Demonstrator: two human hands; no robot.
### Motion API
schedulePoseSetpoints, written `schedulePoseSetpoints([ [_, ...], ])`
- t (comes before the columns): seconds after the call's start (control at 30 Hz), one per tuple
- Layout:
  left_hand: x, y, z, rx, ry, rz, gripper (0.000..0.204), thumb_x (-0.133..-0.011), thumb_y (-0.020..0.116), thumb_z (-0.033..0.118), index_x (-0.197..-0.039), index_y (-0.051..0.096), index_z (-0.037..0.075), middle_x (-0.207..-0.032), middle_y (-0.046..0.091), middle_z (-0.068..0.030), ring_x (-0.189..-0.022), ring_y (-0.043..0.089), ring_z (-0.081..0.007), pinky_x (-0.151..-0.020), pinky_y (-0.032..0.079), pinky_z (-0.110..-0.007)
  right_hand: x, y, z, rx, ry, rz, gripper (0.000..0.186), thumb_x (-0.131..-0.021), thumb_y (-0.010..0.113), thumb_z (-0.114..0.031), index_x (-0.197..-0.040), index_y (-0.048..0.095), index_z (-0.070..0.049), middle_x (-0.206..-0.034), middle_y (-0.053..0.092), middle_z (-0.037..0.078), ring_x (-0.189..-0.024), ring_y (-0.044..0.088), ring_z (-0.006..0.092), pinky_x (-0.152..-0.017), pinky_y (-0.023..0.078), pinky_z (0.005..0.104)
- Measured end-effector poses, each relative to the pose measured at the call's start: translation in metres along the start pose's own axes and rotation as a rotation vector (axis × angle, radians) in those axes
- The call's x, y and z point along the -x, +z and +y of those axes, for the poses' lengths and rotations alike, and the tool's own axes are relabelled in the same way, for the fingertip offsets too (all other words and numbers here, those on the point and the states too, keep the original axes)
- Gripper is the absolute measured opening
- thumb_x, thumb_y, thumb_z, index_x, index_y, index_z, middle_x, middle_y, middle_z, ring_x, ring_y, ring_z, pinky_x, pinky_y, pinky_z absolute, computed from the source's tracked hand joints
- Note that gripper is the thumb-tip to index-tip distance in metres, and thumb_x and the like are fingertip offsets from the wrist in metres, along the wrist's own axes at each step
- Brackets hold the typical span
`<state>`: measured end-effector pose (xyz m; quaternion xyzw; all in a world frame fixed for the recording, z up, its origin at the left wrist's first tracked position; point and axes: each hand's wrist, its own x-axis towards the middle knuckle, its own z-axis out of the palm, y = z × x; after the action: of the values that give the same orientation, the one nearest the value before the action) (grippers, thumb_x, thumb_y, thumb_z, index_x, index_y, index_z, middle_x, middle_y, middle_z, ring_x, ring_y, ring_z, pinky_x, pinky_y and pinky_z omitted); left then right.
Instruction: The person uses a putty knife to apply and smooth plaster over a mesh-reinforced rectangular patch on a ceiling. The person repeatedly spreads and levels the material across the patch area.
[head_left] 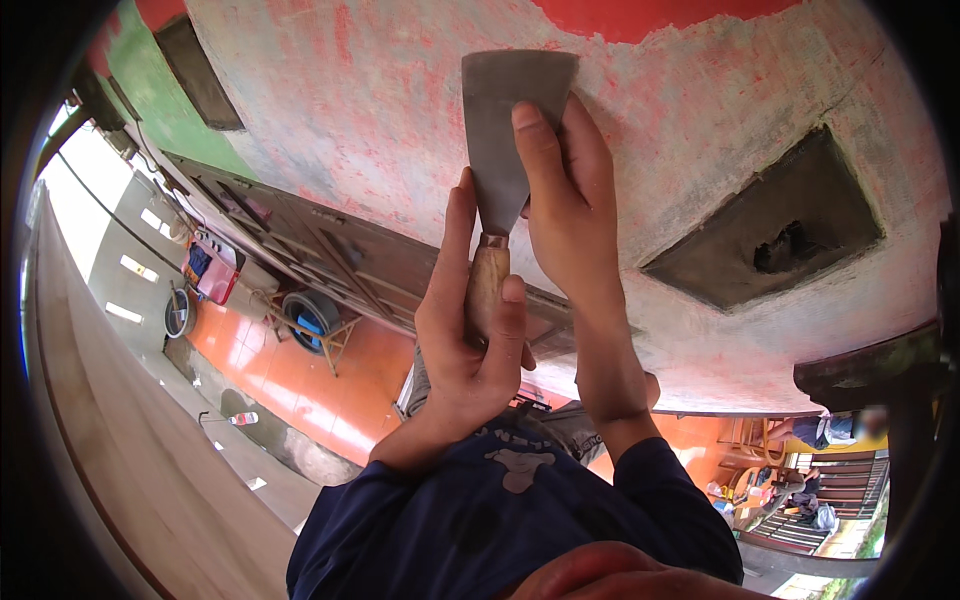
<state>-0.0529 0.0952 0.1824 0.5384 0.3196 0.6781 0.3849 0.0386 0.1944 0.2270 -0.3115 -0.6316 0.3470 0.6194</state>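
A scraper (505, 110) with a broad grey metal blade and a wooden handle (488, 280) is held up, blade pointing away from me, in front of a wall. My left hand (465, 335) is closed around the handle, its index finger stretched along the edge near the blade's neck. The blade's right side is pinched by my right hand (570, 195), thumb on the near face and the other fingers partly hidden behind it. Behind the tool the wall (350, 110) is pale and patchy, with worn pink traces. Whether the blade touches the wall I cannot tell.
A dark rectangular recess (735, 235) with a ragged hole is set in the wall at right. Red paint (660, 15) borders the top, green paint (150, 90) the left. On the orange tiled floor (260, 365) stand a dark tub (312, 318) and a wooden stand (338, 345).
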Motion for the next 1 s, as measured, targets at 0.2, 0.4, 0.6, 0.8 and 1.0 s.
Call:
schedulePoseSetpoints([
  [0.2,-0.003,0.015,0.007,0.257,-0.085,0.124,0.069,-0.099,0.047,0.008,-0.157,0.010,-0.003,-0.149,0.041,-0.0189,-0.062,0.051,-0.0062,-0.047,0.053,-0.022,-0.014,0.011,-0.001,0.044,-0.057,0.020,0.021,-0.103,0.052,-0.019,-0.096,0.051,0.001,-0.075,0.059,0.014,-0.065,0.055,0.0253,-0.059,0.042,0.0386],
  [0.4,-0.006,0.022,0.011,0.476,-0.120,0.065,0.073,-0.101,0.051,0.011,-0.158,0.008,0.002,-0.100,0.057,-0.0102,-0.063,0.051,-0.0069,-0.041,0.053,-0.023,-0.020,0.008,-0.006,0.056,-0.113,-0.003,0.021,-0.102,0.052,-0.018,-0.093,0.049,0.001,-0.075,0.058,0.018,-0.065,0.056,0.0313,-0.060,0.042,0.0423],
  [0.6,-0.011,0.020,0.021,0.559,-0.196,0.018,0.071,-0.103,0.047,0.009,-0.159,0.004,0.006,-0.087,0.055,-0.0065,-0.060,0.049,-0.0077,-0.045,0.055,-0.026,-0.019,0.013,-0.008,0.067,-0.147,0.025,0.023,-0.101,0.051,-0.018,-0.091,0.046,0.002,-0.075,0.057,0.020,-0.066,0.055,0.0356,-0.061,0.042,0.0449],
  [0.8,-0.009,0.030,0.024,0.368,-0.216,0.144,0.068,-0.101,0.049,0.016,-0.157,0.013,0.000,-0.071,0.051,-0.0019,-0.050,0.039,-0.0022,-0.036,0.042,-0.018,-0.018,0.010,-0.015,0.104,-0.043,-0.002,0.024,-0.101,0.050,-0.020,-0.092,0.046,0.002,-0.077,0.057,0.023,-0.069,0.056,0.0388,-0.063,0.043,0.0463],
  [1.0,-0.016,0.033,0.026,0.371,-0.175,0.206,0.068,-0.100,0.048,0.013,-0.157,0.013,-0.001,-0.074,0.051,-0.0026,-0.052,0.041,-0.0030,-0.037,0.043,-0.018,-0.027,0.022,-0.013,0.159,-0.132,0.047,0.024,-0.101,0.049,-0.021,-0.098,0.048,0.003,-0.079,0.059,0.024,-0.074,0.059,0.0422,-0.065,0.044,0.0479],
])
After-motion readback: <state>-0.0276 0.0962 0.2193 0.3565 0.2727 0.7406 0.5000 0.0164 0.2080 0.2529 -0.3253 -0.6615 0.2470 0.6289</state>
